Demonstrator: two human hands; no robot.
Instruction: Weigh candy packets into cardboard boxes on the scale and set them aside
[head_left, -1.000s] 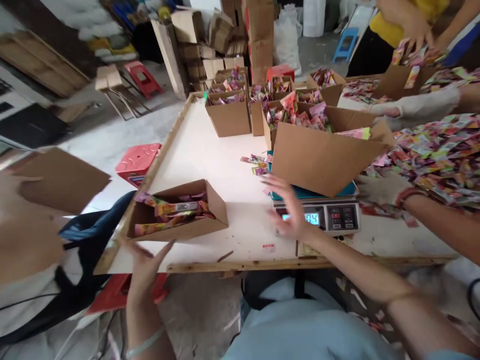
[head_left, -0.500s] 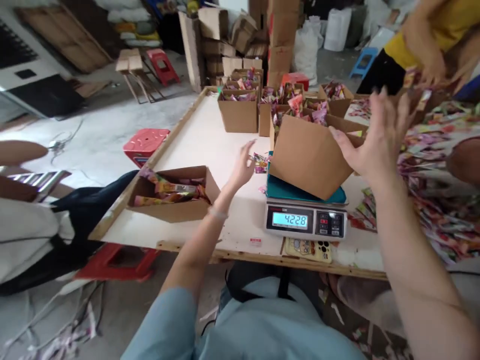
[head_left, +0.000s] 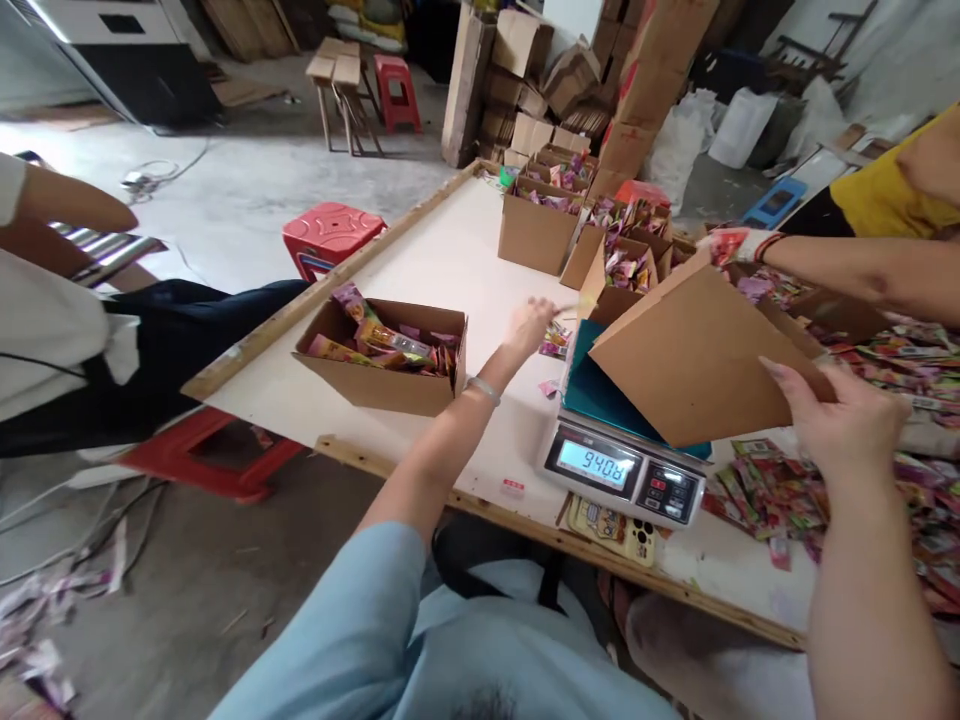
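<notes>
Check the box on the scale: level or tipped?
Tipped. The box leans on the scale, near side raised off the teal platform; right hand grips its right edge. Left hand is off it.

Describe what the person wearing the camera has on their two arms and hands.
Both hands are bare, with no gloves. The left hand has a thin pale bracelet at the wrist, and a light blue sleeve covers the upper arm down to about the elbow. The right hand shows longish fingernails; no bracelet, ring or watch shows on it, and its forearm is bare.
</notes>
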